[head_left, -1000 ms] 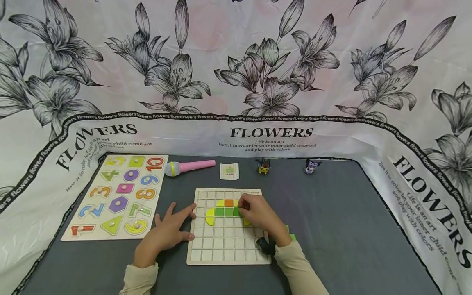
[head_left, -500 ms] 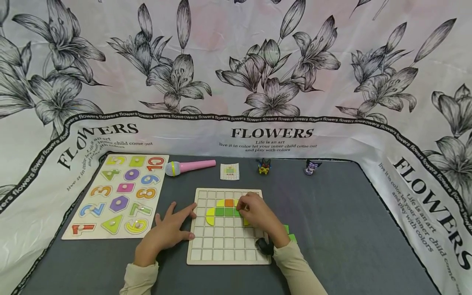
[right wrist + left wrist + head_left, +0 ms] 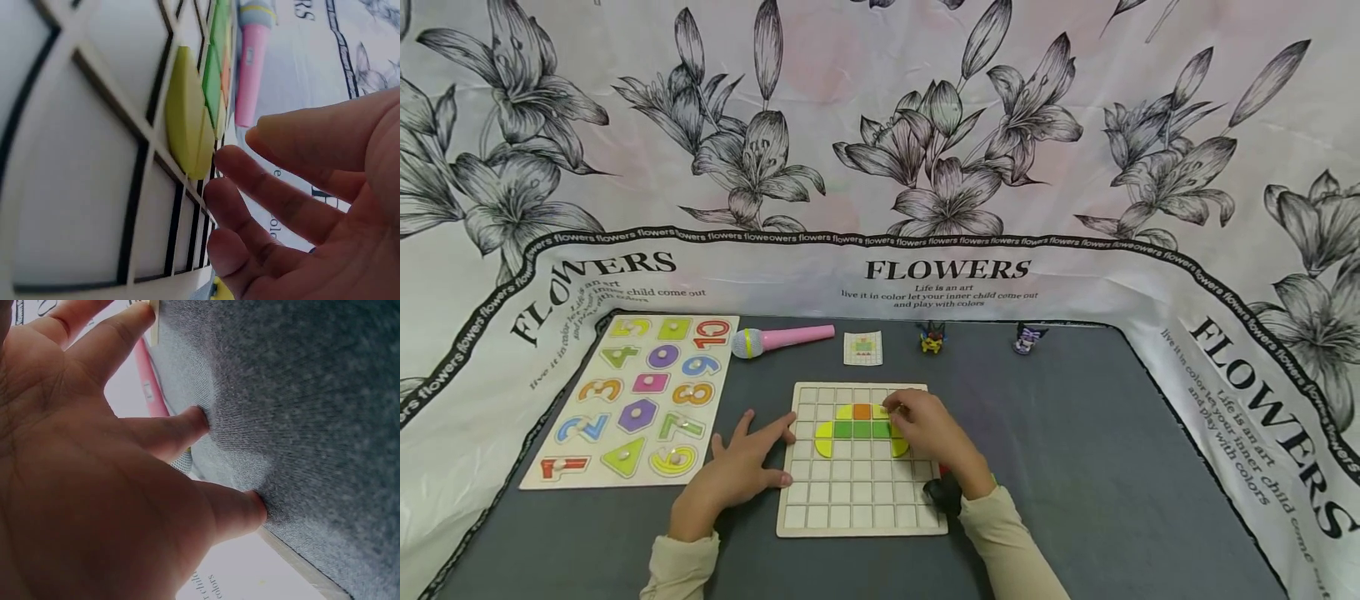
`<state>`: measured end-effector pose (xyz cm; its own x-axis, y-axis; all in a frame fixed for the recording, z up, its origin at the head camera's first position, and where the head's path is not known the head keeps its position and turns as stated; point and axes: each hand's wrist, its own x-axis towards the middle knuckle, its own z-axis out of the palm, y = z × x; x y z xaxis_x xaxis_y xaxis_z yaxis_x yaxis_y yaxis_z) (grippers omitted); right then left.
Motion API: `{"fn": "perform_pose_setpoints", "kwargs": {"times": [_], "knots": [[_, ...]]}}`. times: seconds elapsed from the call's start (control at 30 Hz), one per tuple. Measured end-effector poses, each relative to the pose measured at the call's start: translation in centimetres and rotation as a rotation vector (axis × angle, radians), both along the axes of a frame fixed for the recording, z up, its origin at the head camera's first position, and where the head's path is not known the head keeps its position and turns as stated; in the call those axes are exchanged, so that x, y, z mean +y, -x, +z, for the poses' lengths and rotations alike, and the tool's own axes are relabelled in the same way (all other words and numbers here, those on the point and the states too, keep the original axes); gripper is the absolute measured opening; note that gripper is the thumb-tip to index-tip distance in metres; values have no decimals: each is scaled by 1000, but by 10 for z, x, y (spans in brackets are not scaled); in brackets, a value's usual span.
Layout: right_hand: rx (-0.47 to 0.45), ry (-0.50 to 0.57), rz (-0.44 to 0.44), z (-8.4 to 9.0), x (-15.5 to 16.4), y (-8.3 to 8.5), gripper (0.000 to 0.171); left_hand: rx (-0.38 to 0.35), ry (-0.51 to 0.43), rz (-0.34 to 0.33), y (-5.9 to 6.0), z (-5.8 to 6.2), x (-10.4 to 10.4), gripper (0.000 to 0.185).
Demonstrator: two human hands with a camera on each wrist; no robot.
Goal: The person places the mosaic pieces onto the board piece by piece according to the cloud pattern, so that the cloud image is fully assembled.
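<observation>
A number puzzle board [image 3: 632, 398] is lying at the left on the grey mat [image 3: 1075, 450], a pink toy microphone [image 3: 781, 338] and a small pattern card [image 3: 862, 347] are sitting behind, two little figurines [image 3: 932, 337] [image 3: 1026, 337] standing further right, floral cloth [image 3: 880, 167] hanging all around

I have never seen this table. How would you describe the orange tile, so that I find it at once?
Start from the wooden grid board in the middle of the dark grey table, between the person's two hands. In its upper rows lies a small group of coloured tiles, and the orange tile sits in the top row of that group, directly above the green tiles. It is the only orange piece; its neighbours are yellow or green.
</observation>
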<state>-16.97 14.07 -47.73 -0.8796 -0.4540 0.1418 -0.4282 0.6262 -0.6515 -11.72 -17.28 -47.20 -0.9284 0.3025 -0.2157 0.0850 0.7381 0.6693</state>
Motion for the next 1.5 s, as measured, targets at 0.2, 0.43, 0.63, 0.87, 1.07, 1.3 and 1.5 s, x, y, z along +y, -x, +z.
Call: {"fn": "perform_pose_setpoints", "kwargs": {"times": [0.2,0.43,0.63,0.87,1.07,1.3,1.5], "knots": [[22,-11,19,-4,3,-5,17,-2,12,-10,-1,-1,3,86],[-18,16,-22,4,13,-16,17,3,31,-7,-2,1,3,85],[49,-6,-72,7,56,-32,14,17,22,-30,0,1,4,86],[23,-81,-130,3,101,-51,14,15,19,-35,1,3,1,88],[-28,-126,-147,-2,118,-60,20,2,29,-41,0,4,1,89],[-66,-114,-130,-4,115,-59,18,4,9,-42,-1,3,-1,89],[-32,-75,-170,2,104,-54,16,4,5,-48,0,2,-1,89]]}}
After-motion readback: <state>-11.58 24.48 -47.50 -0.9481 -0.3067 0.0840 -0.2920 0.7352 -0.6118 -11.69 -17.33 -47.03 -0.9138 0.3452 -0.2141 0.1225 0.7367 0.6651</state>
